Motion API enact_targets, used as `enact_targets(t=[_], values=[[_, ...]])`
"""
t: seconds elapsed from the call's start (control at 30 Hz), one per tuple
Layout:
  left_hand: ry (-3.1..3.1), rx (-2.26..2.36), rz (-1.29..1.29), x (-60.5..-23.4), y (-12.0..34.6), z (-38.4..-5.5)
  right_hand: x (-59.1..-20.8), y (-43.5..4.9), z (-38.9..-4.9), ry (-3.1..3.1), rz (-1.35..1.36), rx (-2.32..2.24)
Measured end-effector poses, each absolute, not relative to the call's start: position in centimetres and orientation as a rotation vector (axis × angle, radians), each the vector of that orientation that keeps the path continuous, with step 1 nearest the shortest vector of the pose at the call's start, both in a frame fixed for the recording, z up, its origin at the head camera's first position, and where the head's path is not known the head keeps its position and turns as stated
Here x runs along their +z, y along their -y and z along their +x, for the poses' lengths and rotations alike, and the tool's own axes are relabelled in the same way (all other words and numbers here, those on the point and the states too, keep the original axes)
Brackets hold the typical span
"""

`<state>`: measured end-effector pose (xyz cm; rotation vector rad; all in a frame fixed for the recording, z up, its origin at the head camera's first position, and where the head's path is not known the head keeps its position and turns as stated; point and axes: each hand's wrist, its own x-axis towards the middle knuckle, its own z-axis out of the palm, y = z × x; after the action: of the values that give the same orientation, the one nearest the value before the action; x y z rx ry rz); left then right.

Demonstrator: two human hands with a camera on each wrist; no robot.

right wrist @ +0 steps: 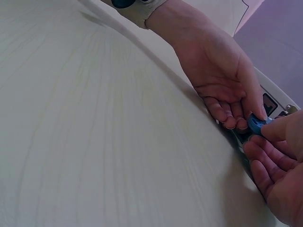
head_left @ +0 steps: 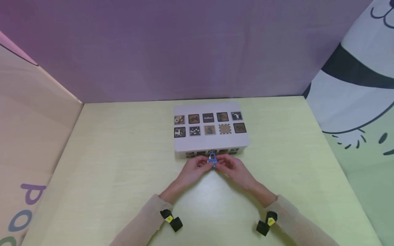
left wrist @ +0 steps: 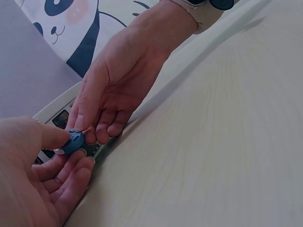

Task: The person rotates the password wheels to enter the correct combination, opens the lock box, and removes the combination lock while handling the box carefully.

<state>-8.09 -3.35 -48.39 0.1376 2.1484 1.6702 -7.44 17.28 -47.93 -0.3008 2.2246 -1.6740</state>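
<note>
A small blue padlock (head_left: 212,160) is between my two hands, right at the front of a white box (head_left: 212,141) with rows of square pictures. My left hand (head_left: 191,173) pinches it from the left, thumb on its near face. From the right, my right hand (head_left: 238,172) pinches the other side with thumb and forefinger. The right wrist view shows a metal clasp (right wrist: 290,109) on the box front, close by the padlock (right wrist: 257,124). The other fingers of both hands are loosely bent beneath, and the fingertips cover part of the padlock.
The box stands on a pale wood-grain table (head_left: 123,143), towards its back edge. Behind rises a purple curtain-like wall (head_left: 191,51). Printed panels stand at the left (head_left: 34,119) and right, the latter with a panda (head_left: 357,102). Both sleeves carry black wrist cameras.
</note>
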Motion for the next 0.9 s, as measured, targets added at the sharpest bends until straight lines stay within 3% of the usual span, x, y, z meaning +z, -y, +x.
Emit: enact_targets(t=[0.9], values=[[-2.168, 1.680, 0.092, -48.48, 3.10, -8.08, -48.03, -17.34, -7.40, -2.235, -0.339, -1.678]])
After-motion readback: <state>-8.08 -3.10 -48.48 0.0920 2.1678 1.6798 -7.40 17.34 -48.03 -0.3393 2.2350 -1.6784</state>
